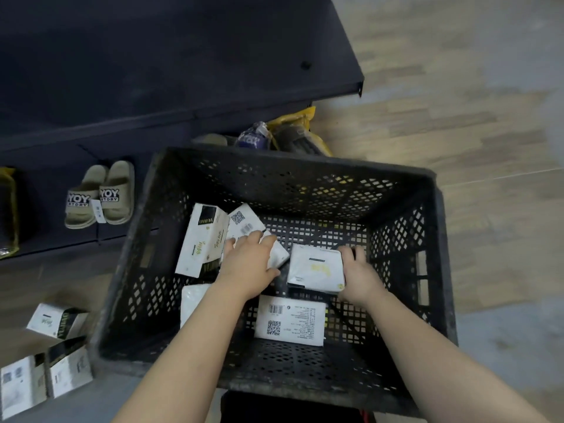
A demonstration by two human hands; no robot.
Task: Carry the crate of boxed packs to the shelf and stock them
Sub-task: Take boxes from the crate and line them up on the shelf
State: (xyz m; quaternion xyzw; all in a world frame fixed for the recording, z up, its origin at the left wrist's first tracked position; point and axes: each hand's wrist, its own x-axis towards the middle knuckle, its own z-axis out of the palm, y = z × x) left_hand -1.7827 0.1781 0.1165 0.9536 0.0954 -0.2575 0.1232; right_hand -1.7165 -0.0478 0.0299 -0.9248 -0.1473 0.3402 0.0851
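A black perforated plastic crate (305,166) stands below me with several white boxed packs inside. My left hand (247,264) grips a white pack (244,222) near the crate's middle, fingers curled over its edge. My right hand (358,276) grips the right side of another white pack (316,270). A tall pack (201,239) leans against the crate's left wall. A pack with a barcode and QR label (290,320) lies flat near the front. Another white pack (192,300) is partly hidden under my left forearm.
Dark shelves (152,71) run along the left. Beige slippers (100,193) sit on the lower shelf. Three white packs (58,322) stand on a shelf at lower left. Bagged goods (293,129) lie behind the crate. Wood-look floor (473,87) stretches to the right.
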